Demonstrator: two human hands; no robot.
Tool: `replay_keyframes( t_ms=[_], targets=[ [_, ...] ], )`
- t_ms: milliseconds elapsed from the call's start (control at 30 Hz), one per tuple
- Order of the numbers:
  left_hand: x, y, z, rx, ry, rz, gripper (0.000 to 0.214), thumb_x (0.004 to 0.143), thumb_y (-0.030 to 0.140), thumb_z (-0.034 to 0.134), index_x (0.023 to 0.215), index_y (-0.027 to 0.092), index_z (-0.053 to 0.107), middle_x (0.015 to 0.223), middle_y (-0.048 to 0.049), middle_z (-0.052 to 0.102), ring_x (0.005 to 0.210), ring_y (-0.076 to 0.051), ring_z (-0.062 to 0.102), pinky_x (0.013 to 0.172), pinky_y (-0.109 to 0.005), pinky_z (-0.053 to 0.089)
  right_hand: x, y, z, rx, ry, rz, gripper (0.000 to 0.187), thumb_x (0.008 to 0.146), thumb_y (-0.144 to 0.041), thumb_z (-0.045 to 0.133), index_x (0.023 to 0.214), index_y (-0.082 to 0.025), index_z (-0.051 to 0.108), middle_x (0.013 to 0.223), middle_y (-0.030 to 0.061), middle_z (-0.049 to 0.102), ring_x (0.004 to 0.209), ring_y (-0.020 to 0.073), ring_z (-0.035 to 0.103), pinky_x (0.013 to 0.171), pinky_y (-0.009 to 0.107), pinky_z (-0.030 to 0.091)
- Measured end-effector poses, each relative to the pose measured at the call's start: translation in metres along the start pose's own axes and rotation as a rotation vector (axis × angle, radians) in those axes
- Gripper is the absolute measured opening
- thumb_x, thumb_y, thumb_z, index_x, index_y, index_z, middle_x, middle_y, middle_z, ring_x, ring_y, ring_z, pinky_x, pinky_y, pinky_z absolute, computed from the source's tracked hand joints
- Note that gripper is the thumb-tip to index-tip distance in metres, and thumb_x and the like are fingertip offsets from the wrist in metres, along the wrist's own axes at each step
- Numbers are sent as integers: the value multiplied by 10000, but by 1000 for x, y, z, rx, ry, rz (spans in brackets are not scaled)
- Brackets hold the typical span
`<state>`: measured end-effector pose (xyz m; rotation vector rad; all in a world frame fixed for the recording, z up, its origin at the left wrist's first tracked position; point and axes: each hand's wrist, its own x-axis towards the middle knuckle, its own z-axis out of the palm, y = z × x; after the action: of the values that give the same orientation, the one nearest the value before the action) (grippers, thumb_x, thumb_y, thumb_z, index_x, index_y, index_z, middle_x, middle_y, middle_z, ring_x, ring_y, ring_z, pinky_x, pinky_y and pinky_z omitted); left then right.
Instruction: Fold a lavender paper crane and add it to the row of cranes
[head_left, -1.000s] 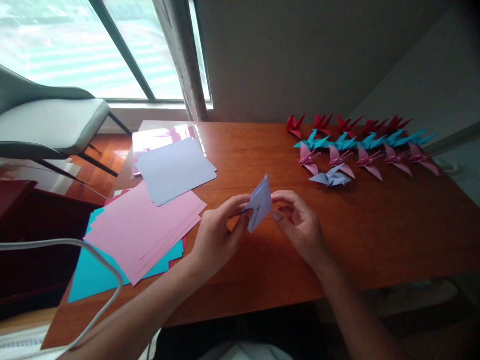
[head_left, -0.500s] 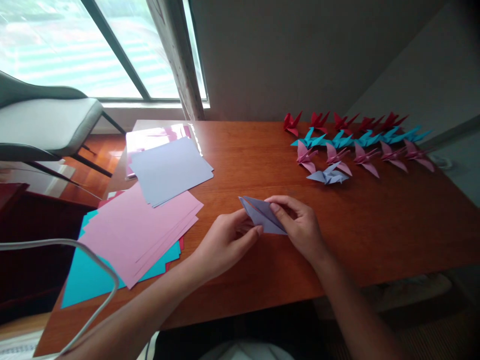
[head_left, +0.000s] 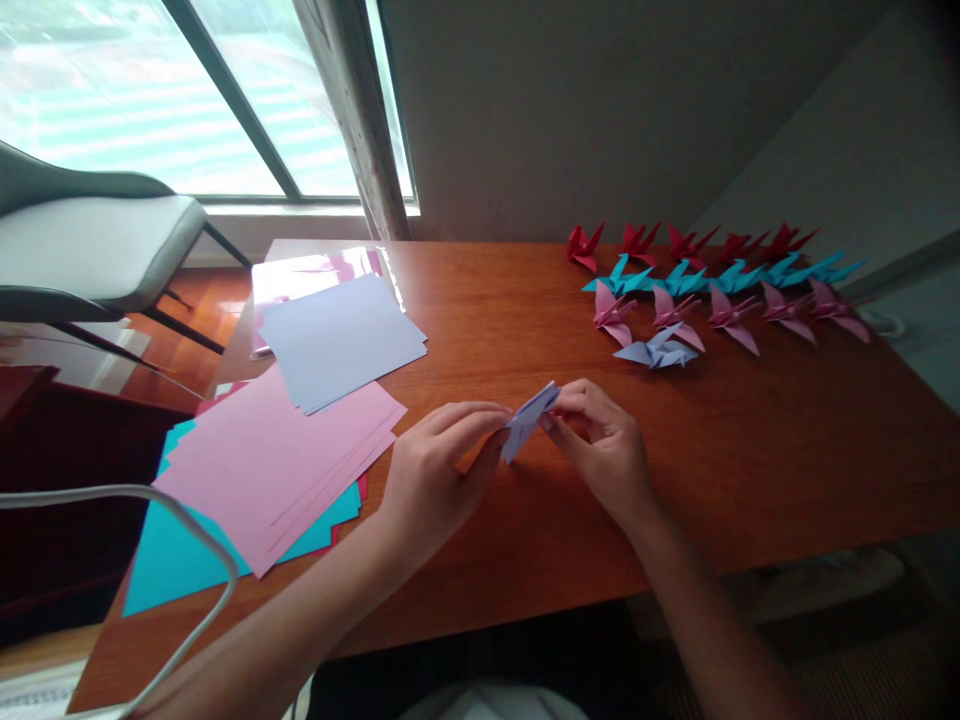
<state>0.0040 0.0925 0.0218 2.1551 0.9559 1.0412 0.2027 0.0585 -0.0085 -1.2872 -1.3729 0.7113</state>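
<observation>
Between my two hands, above the front middle of the table, is a folded piece of pale lavender paper (head_left: 528,420), tilted with its layered edges showing. My left hand (head_left: 444,462) pinches its left side between thumb and fingers. At its upper right, my right hand (head_left: 606,446) has thumb and fingers closed on the other end. Behind my right hand stands a finished lavender paper crane (head_left: 657,350). The inner folds of the held paper are too small to make out.
Rows of red cranes (head_left: 639,243), blue cranes (head_left: 681,281) and pink cranes (head_left: 730,318) stand at the back right. To the left lie lavender sheets (head_left: 345,340), pink sheets (head_left: 285,460) and blue sheets (head_left: 172,560). A white cable (head_left: 214,540) crosses the table's left corner (head_left: 105,680).
The folded lavender paper has been turned from lying broad and flat to a narrow, upright slant. My left hand's fingers have moved up onto its left side; my right hand has shifted its grip.
</observation>
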Motion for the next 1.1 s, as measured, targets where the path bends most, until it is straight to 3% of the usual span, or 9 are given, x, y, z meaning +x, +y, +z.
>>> replay_keyframes(
  t_ms=[133,233,333,467,567,700,800,1000,1100],
  targets=[
    [1,-4,-3,154,53,185,158,908,128,658,1012,217,737,1006,-64,750,854,-171,647,747,-307,528,0,-4,-3,-28,-4,-65,39,893,-281,700,894,-253,727,856,27,660,802,186,638,684,320,537],
    [2,-9,-7,192,67,159,177,918,141,656,1018,243,762,907,-42,689,736,-129,579,634,-259,473,-2,-8,-4,-155,35,-191,69,878,-222,700,906,-269,743,874,26,622,812,187,617,710,348,531],
    [2,-11,-9,71,36,123,177,932,131,639,1018,214,771,856,-32,632,693,-96,574,571,-213,442,-4,-13,-7,-234,39,-324,207,857,-124,694,964,-293,747,886,28,622,826,193,614,705,360,533],
    [3,-11,-10,-62,12,149,218,933,86,619,1045,197,770,898,-50,645,748,-101,624,613,-206,480,-12,-22,-13,-330,40,-501,402,816,-10,677,1086,-304,719,943,44,671,888,215,639,753,396,565],
    [5,-14,-13,-84,-90,136,238,947,92,583,1064,193,763,943,-70,687,814,-127,675,680,-223,530,-21,-30,-13,-484,-24,-604,401,801,4,701,1106,-256,709,958,63,714,924,222,658,817,392,576],
    [10,-23,-22,73,-343,138,294,942,102,546,1124,227,741,1084,-72,736,906,-171,715,746,-260,558,-36,-37,-4,-661,-140,-547,276,864,-22,656,1059,-210,709,943,75,743,921,226,664,823,378,554],
    [14,-33,-30,271,-463,159,337,913,71,529,1116,245,734,1133,-57,743,970,-201,710,790,-291,561,-44,-39,8,-733,-212,-473,209,922,-40,582,1005,-183,709,901,81,727,865,222,651,795,375,528],
    [12,-36,-39,486,-300,131,330,939,76,479,1167,178,693,1174,-90,738,1023,-245,690,833,-369,568,-47,-39,33,-815,-275,-364,190,941,-83,581,848,-198,701,803,59,682,764,209,597,702,364,460],
    [-2,-19,-35,484,-342,250,337,945,77,460,1198,142,674,1187,-119,730,1058,-269,671,865,-413,572,-45,-38,35,-764,-308,-329,140,951,-150,604,863,-196,703,854,68,696,800,212,604,716,359,473]
  ],
)
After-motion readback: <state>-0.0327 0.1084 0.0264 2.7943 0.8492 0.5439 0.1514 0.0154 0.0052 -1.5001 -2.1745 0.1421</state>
